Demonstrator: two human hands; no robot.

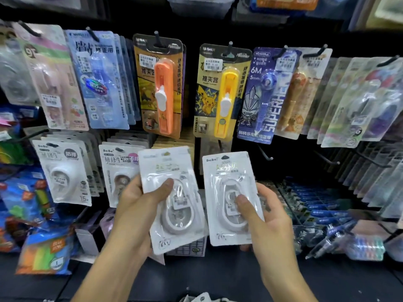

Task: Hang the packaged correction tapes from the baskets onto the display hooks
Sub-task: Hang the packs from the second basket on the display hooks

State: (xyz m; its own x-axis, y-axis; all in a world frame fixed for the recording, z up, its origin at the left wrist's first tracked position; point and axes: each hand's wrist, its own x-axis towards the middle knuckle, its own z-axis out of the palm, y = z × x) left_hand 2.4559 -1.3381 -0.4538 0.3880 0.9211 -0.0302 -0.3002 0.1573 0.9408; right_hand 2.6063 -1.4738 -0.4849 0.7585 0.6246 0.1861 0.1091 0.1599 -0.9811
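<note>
I hold two white packaged correction tapes in front of the display wall. My left hand [139, 199] grips the left package [174, 216], thumb on its front; the package tilts slightly left. My right hand [266, 216] grips the right package [229, 179], thumb pressed on the clear blister. Both packages show a hang hole at the top. A bare black hook [265, 154] juts out just up and right of the right package. Another bare hook [327, 159] stands further right. The baskets are not in view, except some white packaging at the bottom edge [200, 298].
Similar white correction tape packs [63, 173] hang in rows at the lower left. Above hang an orange clip pusher [163, 88], a yellow one [222, 94] and a blue correction tape card [266, 94]. Blue pen boxes [322, 212] fill the lower right shelf.
</note>
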